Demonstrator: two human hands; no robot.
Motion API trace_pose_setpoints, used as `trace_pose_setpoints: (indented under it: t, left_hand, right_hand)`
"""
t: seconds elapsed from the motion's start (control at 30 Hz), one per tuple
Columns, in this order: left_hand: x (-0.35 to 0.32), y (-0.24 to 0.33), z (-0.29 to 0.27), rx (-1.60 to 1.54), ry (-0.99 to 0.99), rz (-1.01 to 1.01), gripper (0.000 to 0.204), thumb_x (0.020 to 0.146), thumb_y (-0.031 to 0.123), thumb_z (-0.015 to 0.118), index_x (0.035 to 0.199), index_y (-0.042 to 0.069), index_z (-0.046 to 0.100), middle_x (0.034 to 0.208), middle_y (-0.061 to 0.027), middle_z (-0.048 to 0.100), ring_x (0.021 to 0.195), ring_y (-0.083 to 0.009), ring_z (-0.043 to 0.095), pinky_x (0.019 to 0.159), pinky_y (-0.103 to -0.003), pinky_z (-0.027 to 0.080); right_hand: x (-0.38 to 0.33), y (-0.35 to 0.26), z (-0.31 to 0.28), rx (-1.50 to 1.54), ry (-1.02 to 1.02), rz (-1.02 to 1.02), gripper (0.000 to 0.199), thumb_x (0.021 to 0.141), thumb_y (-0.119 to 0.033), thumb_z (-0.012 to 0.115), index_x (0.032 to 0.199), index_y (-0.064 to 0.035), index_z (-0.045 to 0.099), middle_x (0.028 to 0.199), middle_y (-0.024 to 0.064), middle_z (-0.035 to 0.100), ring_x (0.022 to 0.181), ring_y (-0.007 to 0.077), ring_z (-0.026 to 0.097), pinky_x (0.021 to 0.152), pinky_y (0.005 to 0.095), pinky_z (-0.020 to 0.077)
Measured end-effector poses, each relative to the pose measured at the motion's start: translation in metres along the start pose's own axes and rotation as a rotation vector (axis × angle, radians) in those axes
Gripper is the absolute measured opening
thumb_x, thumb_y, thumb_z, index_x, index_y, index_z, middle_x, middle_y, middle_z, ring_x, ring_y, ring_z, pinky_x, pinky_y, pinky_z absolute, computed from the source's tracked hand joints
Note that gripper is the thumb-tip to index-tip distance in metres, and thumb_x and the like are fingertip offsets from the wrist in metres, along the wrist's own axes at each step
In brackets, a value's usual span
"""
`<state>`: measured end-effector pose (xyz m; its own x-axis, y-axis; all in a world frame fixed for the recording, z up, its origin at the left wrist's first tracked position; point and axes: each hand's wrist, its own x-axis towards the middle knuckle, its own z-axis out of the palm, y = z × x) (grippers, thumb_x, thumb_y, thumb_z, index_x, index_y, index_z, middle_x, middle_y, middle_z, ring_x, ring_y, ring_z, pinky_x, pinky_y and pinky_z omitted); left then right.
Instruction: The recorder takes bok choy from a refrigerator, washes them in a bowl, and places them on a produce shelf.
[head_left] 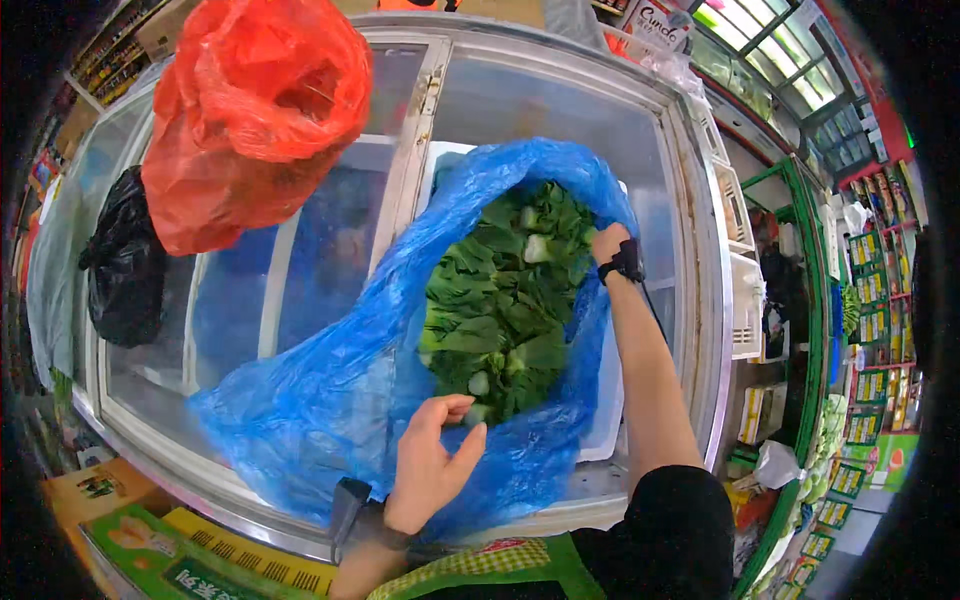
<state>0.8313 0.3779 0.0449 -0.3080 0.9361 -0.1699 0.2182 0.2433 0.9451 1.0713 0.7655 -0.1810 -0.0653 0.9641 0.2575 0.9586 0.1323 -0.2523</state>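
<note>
Blue plastic bag (330,400) of leafy greens (505,300), lying open on the glass lid of a chest freezer (560,110), near the middle of the view. Long axis running from the near left, where the loose plastic bunches, to the far right, where the mouth gapes. Greens heaped in the right half, dark leaves with pale stalks showing, reaching almost from one hand to the other.

Left hand (432,465) at the near edge of the mouth, fingers (450,410) spread and loosely curled, tips touching the near rim of plastic just beside the closest leaves; no firm pinch visible, nothing clearly held. Right hand (607,243) at the far right edge, arm stretched out along the bag's right side, fingers folded over the far rim; whether plastic or leaf is gripped cannot be told. Greens thus between the two hands, far and slightly right of the left, near and left of the right.

Left hand nearer to the heap's lower end; right hand nearer to its top.

Red plastic bag (255,110) at far left, black plastic bag (125,265) further left, both well apart from the hands.
</note>
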Motion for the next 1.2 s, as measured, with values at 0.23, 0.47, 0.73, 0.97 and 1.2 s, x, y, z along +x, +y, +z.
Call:
trace_pose_setpoints:
  t: [0.23, 0.47, 0.73, 0.97, 1.2]
  left_hand:
    - [0.001, -0.002, 0.002, 0.019, -0.063, -0.040, 0.031, 0.077, 0.013, 0.067, 0.103, 0.000, 0.057, 0.097, -0.0152, 0.061, 0.088, -0.0259, 0.061, 0.078, -0.034, 0.048]
    - [0.000, -0.002, -0.001, -0.008, -0.088, -0.083, 0.029, 0.079, 0.009, 0.066, 0.105, 0.001, 0.057, 0.097, -0.0097, 0.062, 0.092, -0.0184, 0.059, 0.083, -0.031, 0.046]
    - [0.002, -0.008, -0.003, -0.075, -0.120, -0.174, 0.031, 0.079, 0.012, 0.067, 0.106, 0.002, 0.056, 0.098, -0.0117, 0.061, 0.091, -0.0213, 0.060, 0.082, -0.032, 0.047]
    - [0.001, -0.012, 0.000, -0.083, -0.079, -0.106, 0.032, 0.079, 0.016, 0.067, 0.105, 0.000, 0.056, 0.095, -0.0140, 0.060, 0.086, -0.0244, 0.060, 0.077, -0.034, 0.049]
    - [0.000, -0.022, 0.006, -0.106, -0.065, -0.105, 0.033, 0.081, 0.012, 0.066, 0.109, 0.002, 0.054, 0.096, -0.0089, 0.061, 0.088, -0.0171, 0.059, 0.081, -0.031, 0.047]
  right_hand:
    - [0.001, -0.026, 0.011, 0.615, -0.259, 0.489, 0.024, 0.070, -0.022, 0.067, 0.070, 0.0021, 0.063, 0.070, 0.0212, 0.064, 0.062, 0.0362, 0.063, 0.057, 0.0437, 0.0496]
    - [-0.004, -0.079, 0.008, 0.215, -0.130, -0.109, 0.067, 0.068, -0.038, 0.074, 0.114, 0.0056, 0.053, 0.101, 0.0246, 0.062, 0.092, 0.0399, 0.060, 0.082, 0.0446, 0.0476]
    - [0.040, -0.041, 0.080, 0.086, -0.070, -0.028, 0.055, 0.074, -0.034, 0.070, 0.112, 0.0017, 0.053, 0.097, 0.0196, 0.064, 0.086, 0.0380, 0.060, 0.077, 0.0473, 0.0467]
    - [0.056, -0.008, 0.028, 0.602, -0.116, 0.284, 0.032, 0.076, -0.024, 0.072, 0.096, -0.0014, 0.064, 0.083, 0.0125, 0.067, 0.075, 0.0281, 0.065, 0.063, 0.0391, 0.0504]
    - [-0.001, -0.069, -0.140, 0.803, -0.951, 0.314, 0.043, 0.079, -0.032, 0.069, 0.114, -0.0087, 0.059, 0.096, 0.0065, 0.066, 0.070, 0.0178, 0.064, 0.058, 0.0328, 0.0558]
